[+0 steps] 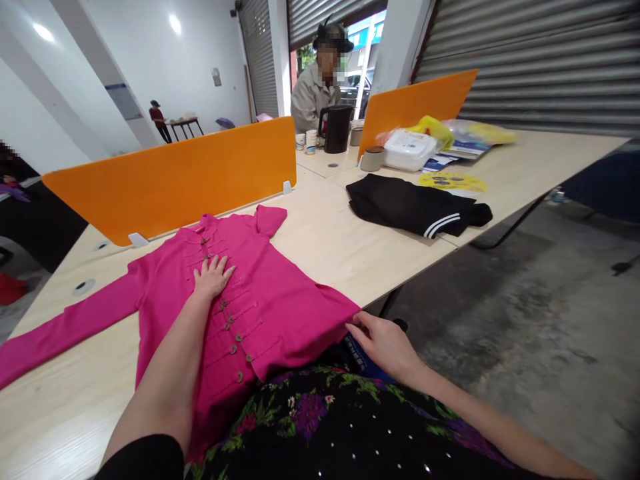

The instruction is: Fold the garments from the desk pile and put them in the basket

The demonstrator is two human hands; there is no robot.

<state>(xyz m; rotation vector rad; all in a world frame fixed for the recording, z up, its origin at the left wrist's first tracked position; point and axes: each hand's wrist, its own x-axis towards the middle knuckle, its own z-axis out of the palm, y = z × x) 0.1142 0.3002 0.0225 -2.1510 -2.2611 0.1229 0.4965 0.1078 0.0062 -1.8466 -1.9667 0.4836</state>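
Observation:
A bright pink shirt [290, 300] with a stand-up collar and a row of toggle buttons lies front up on the wooden table. One long sleeve stretches out to the left; the other sleeve shows only as a short piece near the orange divider. My left hand [214, 276] rests flat on the shirt's chest, fingers spread. At the lower right corner of the hem, my right hand [385, 340] pinches the fabric between thumb and fingers. The front hem hangs over the table edge against my flowered black top.
Orange dividers [200, 173] stand along the table [345, 260]. A folded black garment [410, 203] lies to the right, with a yellow fan [453, 182], a white plastic box [409, 148] and a tape roll [373, 159] behind. Across the table, a person [313, 93] is near a black jug [337, 128].

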